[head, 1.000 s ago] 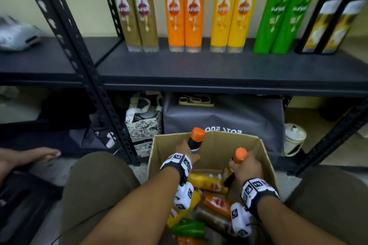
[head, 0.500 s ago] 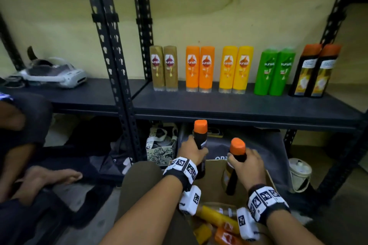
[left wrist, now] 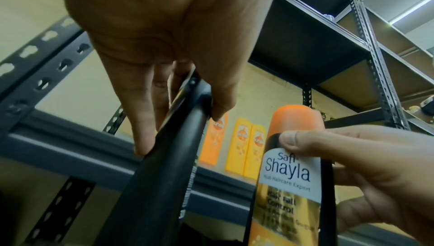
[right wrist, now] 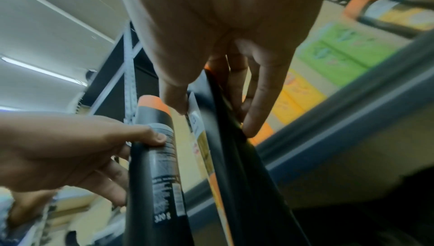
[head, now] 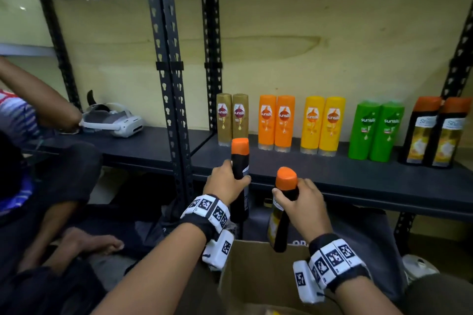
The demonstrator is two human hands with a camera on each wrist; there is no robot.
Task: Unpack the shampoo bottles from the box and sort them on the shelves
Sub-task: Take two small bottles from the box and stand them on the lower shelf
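Observation:
My left hand (head: 226, 183) grips a black shampoo bottle with an orange cap (head: 240, 161), held upright in front of the shelf's front edge. My right hand (head: 299, 195) grips a second black orange-capped bottle (head: 282, 215) just to its right, a little lower, above the cardboard box (head: 258, 271). In the left wrist view my fingers (left wrist: 143, 120) wrap the dark bottle (left wrist: 164, 175), and the other bottle (left wrist: 291, 175) reads "Shayla". The right wrist view shows both bottles (right wrist: 159, 166) side by side. On the dark shelf (head: 332, 174) stand pairs of gold, orange, yellow, green and black bottles.
A slotted black upright (head: 174, 110) stands left of my hands. A white headset (head: 115, 120) lies on the left shelf, where another person (head: 33, 161) sits with a bare foot (head: 87, 240) on the floor. A grey bag (head: 358, 233) sits under the shelf.
Both hands have lifted their bottles out of the box and up to shelf height. My view has tilted upward, showing more wall and less of the box.

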